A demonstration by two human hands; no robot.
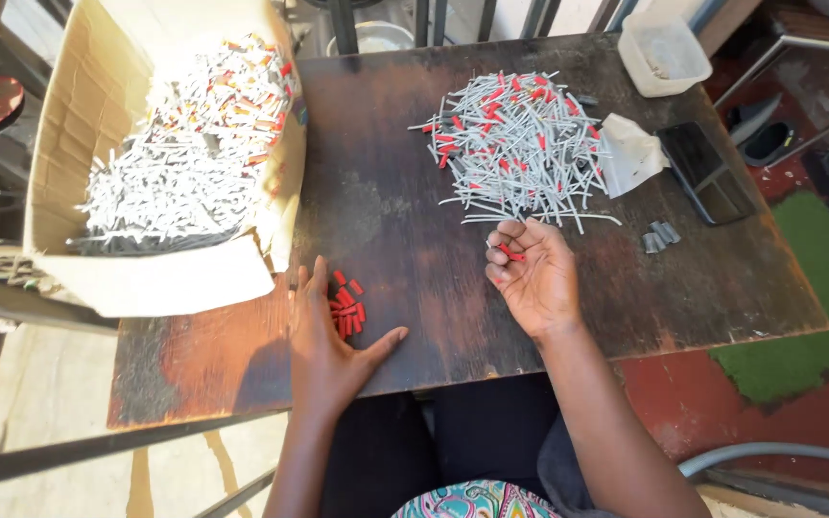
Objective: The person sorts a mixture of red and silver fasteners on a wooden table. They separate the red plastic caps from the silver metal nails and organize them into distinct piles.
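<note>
- A small red cylindrical plastic piece [511, 253] is cradled by the curled fingers of the right hand [532, 278], held palm-up just below frame centre.
- The left hand [326, 338] is laid flat with fingers spread on the dark, worn wooden tabletop [405, 230], touching a small cluster of red plastic caps [347, 303] at lower centre-left.
- A tangled heap of thin grey sticks with red tips [518, 144] is seen at upper centre, just above the right hand.
- An open brown cardboard box [69, 125], filled with similar sticks, occupies the upper left.
- A translucent plastic tub [664, 56] and a black flat phone [705, 173] are placed at upper right.
</note>
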